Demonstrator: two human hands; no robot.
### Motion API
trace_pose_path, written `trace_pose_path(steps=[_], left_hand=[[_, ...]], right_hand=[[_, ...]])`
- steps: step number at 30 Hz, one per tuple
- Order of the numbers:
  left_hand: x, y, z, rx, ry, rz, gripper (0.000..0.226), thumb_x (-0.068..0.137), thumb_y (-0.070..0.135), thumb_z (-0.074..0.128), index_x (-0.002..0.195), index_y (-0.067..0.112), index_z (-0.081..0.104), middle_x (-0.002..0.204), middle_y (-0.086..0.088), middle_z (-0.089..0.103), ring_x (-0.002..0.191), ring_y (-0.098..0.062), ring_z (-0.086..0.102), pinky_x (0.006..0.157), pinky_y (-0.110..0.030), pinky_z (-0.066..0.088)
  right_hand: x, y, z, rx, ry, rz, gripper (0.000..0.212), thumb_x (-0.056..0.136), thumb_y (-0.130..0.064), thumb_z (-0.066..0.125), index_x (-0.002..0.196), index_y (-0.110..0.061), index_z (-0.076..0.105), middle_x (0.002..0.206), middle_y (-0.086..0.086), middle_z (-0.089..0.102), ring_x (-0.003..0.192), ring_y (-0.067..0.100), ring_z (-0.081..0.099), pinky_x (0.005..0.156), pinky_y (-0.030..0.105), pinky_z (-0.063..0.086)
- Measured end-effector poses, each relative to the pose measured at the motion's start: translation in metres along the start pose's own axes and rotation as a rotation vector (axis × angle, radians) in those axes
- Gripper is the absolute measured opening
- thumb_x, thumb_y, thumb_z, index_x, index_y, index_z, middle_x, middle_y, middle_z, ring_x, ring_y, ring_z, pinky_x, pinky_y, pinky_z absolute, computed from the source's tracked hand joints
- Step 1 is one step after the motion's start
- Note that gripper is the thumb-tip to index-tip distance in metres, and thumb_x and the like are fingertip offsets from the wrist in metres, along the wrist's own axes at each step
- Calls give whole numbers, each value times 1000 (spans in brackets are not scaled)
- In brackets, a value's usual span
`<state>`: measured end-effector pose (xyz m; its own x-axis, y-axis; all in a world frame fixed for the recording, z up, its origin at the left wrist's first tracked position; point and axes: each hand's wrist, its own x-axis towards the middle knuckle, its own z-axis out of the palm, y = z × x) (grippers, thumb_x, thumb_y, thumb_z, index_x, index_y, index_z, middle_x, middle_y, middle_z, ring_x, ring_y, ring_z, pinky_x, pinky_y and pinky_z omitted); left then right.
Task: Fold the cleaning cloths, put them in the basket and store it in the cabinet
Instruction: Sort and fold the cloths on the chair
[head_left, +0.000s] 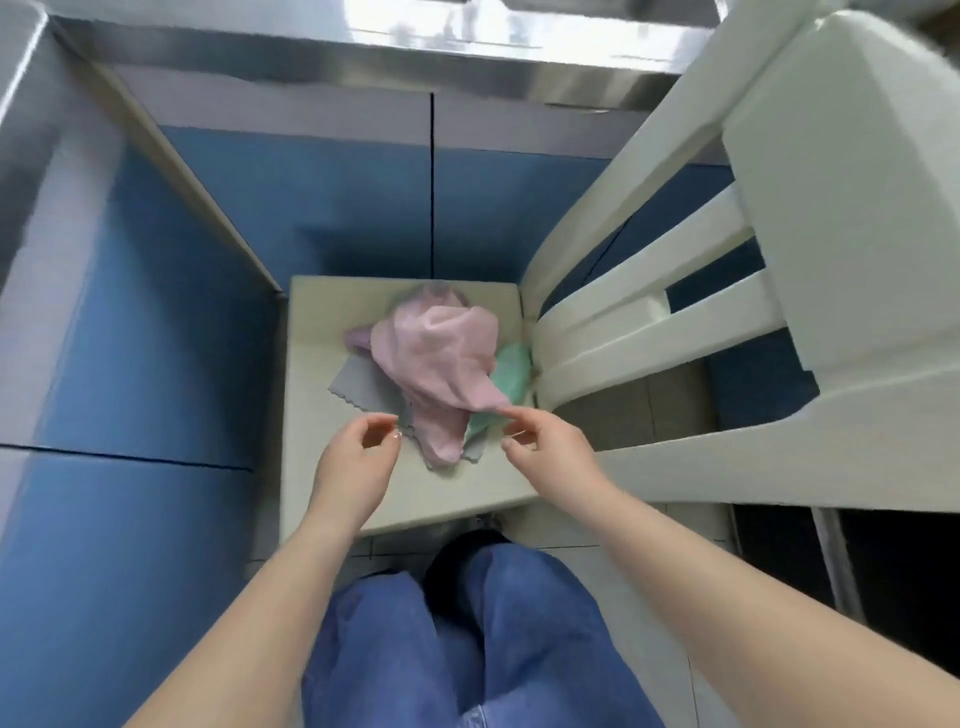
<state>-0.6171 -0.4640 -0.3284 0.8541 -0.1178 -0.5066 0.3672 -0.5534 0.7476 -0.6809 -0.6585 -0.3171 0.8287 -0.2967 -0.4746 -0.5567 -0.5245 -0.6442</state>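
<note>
Blue-jeaned knees (467, 639) nearest, below both hands. Left grip (358, 457) loosely curled, holding nothing, just beside grey cloth (358, 384). Right grip (540, 441) pinching pink cloth (441, 358) corner (green cloth (511, 376) beneath), all heaped on pale counter (322, 467).

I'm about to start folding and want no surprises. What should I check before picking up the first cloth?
1. Top cloth reachable: ok. The pink cloth lies crumpled on top of the pile.
2. Other cloths present: ok. A grey cloth and a green cloth lie partly beneath it.
3. Left hand free: ok, fingers loosely curled and holding nothing.
4. Right hand gripping: cannot tell. Its fingertips reach the pink cloth's edge.
5. Folding surface: ok. Bare room on the stool near the hands.
6. Basket at hand: not ok, none in view.
</note>
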Motion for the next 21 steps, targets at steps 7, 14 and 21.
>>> trace_pose_path(steps=[7, 14, 21], left_hand=[[110, -99, 76, 499, -28, 353, 34, 80, 16, 59, 113, 11, 66, 112, -8, 63, 107, -28, 56, 97, -30, 37], [194, -141, 106, 540, 167, 696, 29, 81, 23, 59, 107, 12, 67, 101, -9, 59, 96, -33, 54, 88, -35, 40], [217, -149, 120, 330, 384, 776, 20, 78, 20, 56, 90, 16, 72, 83, -6, 61, 83, -32, 55, 72, -45, 46]], right_hand=[[109, 73, 92, -358, 31, -394, 28, 69, -16, 58, 91, -17, 75, 105, 13, 66, 99, 36, 61, 78, 43, 53], [179, 114, 150, -398, 256, -555, 39, 80, -29, 49, 112, -17, 67, 118, 12, 60, 103, 32, 55, 83, 37, 43], [204, 127, 161, -317, 423, -655, 35, 80, -24, 61, 114, -18, 61, 104, 6, 59, 94, 26, 54, 80, 41, 46]])
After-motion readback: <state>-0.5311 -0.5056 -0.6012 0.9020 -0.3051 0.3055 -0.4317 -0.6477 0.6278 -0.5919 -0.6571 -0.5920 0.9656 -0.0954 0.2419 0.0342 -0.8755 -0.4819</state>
